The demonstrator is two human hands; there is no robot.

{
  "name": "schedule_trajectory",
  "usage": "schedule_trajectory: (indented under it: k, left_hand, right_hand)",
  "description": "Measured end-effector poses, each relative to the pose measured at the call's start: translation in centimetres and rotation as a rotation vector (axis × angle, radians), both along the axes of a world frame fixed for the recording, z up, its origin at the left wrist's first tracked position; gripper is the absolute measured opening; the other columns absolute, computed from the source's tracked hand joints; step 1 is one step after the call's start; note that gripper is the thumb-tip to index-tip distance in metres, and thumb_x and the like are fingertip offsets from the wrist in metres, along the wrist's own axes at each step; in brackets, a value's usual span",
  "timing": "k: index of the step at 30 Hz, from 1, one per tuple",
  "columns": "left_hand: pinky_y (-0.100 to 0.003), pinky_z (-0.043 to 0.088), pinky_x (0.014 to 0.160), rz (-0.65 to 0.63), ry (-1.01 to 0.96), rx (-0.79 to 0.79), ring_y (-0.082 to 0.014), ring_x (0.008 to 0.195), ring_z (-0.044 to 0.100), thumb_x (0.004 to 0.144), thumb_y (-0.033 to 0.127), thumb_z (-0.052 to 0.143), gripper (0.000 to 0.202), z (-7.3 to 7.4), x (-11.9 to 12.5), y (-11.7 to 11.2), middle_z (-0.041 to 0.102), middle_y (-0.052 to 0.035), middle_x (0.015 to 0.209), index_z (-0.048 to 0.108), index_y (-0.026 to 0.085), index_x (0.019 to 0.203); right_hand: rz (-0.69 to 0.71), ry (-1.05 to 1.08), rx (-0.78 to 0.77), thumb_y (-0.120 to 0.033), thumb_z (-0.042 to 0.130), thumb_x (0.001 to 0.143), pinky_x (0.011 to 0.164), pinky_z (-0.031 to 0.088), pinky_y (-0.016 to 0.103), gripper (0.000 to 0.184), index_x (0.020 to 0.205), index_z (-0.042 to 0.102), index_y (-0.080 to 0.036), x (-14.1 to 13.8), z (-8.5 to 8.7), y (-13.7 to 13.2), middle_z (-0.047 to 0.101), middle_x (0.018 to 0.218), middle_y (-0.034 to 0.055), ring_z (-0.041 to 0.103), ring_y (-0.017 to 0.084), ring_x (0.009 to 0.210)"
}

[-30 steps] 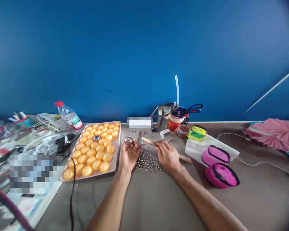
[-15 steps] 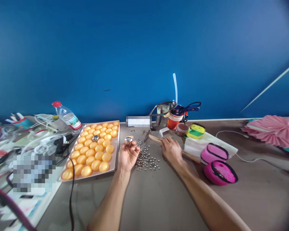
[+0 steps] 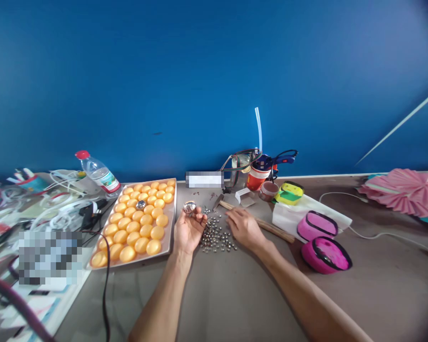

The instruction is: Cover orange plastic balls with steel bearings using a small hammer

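Observation:
A ball covered in shiny silver studs [image 3: 189, 207] rests in the upturned fingers of my left hand [image 3: 186, 235], which are curled around it. My right hand [image 3: 245, 229] is palm down over the middle of a wooden-handled hammer [image 3: 276, 230], its fingers stretched left toward a pile of small silver round-headed pieces [image 3: 216, 235]. The hammer lies on the table, its head [image 3: 218, 203] beyond the fingertips. Left of my left hand, a shallow tray [image 3: 171, 216] holds rows of orange balls [image 3: 141, 245], with one silver-studded ball [image 3: 141, 204] among them.
A water bottle [image 3: 99, 173], tangled white cables [image 3: 62, 209] and a dark cord [image 3: 106, 294] are on the left. Behind the hands stand a red cup [image 3: 258, 179] and a small jar [image 3: 269, 191]. Pink pouches [image 3: 326, 255] and a pink paper fan [image 3: 406, 194] are on the right.
My right hand has slid left along the hammer toward the silver pile, uncovering more of the handle's right end. My left hand still holds the studded ball in nearly the same place.

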State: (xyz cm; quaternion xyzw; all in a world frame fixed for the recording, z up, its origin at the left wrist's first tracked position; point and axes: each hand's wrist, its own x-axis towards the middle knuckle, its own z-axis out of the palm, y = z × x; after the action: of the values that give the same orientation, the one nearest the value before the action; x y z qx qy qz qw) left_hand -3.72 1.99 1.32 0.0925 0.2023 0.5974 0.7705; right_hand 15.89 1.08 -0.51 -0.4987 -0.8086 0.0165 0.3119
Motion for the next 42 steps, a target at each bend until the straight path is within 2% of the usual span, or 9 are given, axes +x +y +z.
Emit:
schedule_trajectory:
  k: [2,4,7,14,20,27,31,37,42]
  left_hand:
    - [-0.033,0.051,0.075,0.009,0.002,-0.017,-0.0109,0.063,0.057,0.087,0.029,0.046,0.023,0.1,0.0,0.1,0.065,-0.0061,0.081,0.064,0.015,0.083]
    - [-0.033,0.051,0.075,0.014,0.005,-0.026,-0.0112,0.063,0.057,0.087,0.029,0.045,0.024,0.2,0.1,0.1,0.066,-0.0063,0.080,0.064,0.015,0.083]
    - [-0.033,0.051,0.075,0.018,0.010,-0.032,-0.0111,0.062,0.057,0.088,0.030,0.044,0.026,0.2,0.3,0.1,0.066,-0.0067,0.078,0.064,0.014,0.081]
    - [-0.033,0.051,0.075,-0.003,0.056,-0.007,-0.0115,0.062,0.058,0.086,0.029,0.048,0.021,0.2,0.7,-0.2,0.065,-0.0057,0.076,0.064,0.016,0.090]
    - [-0.037,0.049,0.084,-0.020,0.115,0.015,-0.0152,0.075,0.064,0.081,0.020,0.053,0.022,0.4,0.9,-0.4,0.067,-0.0072,0.085,0.062,0.018,0.102]
    - [-0.038,0.043,0.093,-0.039,0.144,0.095,-0.0161,0.087,0.064,0.077,0.012,0.057,0.033,-0.2,1.0,-0.3,0.067,-0.0080,0.097,0.060,0.021,0.108]
    - [-0.039,0.043,0.091,-0.044,0.170,0.117,-0.0175,0.086,0.064,0.074,0.012,0.060,0.036,-0.4,1.1,-0.3,0.067,-0.0069,0.094,0.060,0.022,0.108]
    - [-0.037,0.044,0.088,-0.049,0.220,0.156,-0.0178,0.085,0.064,0.071,0.013,0.065,0.041,-0.4,1.3,-0.5,0.067,-0.0059,0.094,0.059,0.023,0.111]
    - [-0.036,0.043,0.089,-0.065,0.245,0.153,-0.0174,0.085,0.064,0.070,0.015,0.067,0.049,-0.4,1.2,-0.5,0.067,-0.0053,0.095,0.057,0.024,0.117]
  right_hand:
    - [0.131,-0.018,-0.060,-0.020,0.045,0.089,0.073,0.040,0.028,0.018,0.093,0.062,-0.017,-0.9,0.2,-0.4,0.060,0.081,0.0056,0.054,0.016,0.080]
    - [0.180,-0.053,-0.101,-0.024,0.048,0.088,0.074,0.041,0.028,0.017,0.094,0.062,-0.016,-1.5,0.2,-0.7,0.059,0.082,0.0059,0.054,0.017,0.080]
    - [0.169,-0.105,-0.133,-0.026,0.051,0.087,0.075,0.042,0.029,0.017,0.095,0.062,-0.016,-2.0,0.2,-1.0,0.059,0.085,0.0068,0.054,0.017,0.082]
    - [0.114,-0.124,-0.181,-0.017,0.045,0.088,0.071,0.039,0.026,0.020,0.081,0.064,-0.018,-2.6,0.0,-1.0,0.059,0.078,0.0045,0.054,0.015,0.077]
    - [0.068,-0.126,-0.197,-0.016,0.045,0.088,0.069,0.038,0.026,0.021,0.073,0.060,-0.016,-2.8,0.0,-0.9,0.060,0.076,0.0047,0.054,0.014,0.074]
    - [0.130,-0.154,-0.228,-0.027,0.051,0.086,0.074,0.038,0.029,0.015,0.084,0.061,-0.017,-2.7,0.9,-1.5,0.059,0.085,0.0059,0.054,0.017,0.082]
    - [0.112,-0.194,-0.234,-0.023,0.056,0.082,0.072,0.037,0.030,0.009,0.087,0.061,-0.018,-3.1,0.7,-1.6,0.060,0.088,0.0063,0.054,0.019,0.084]
    - [0.093,-0.081,-0.222,-0.016,0.051,0.083,0.067,0.036,0.027,0.012,0.074,0.059,-0.017,-3.2,0.0,-1.3,0.060,0.078,0.0042,0.055,0.016,0.075]
    - [0.106,0.205,-0.176,-0.010,0.048,0.080,0.069,0.040,0.026,0.013,0.076,0.059,-0.017,-2.8,0.3,-1.1,0.059,0.082,0.0051,0.055,0.015,0.075]
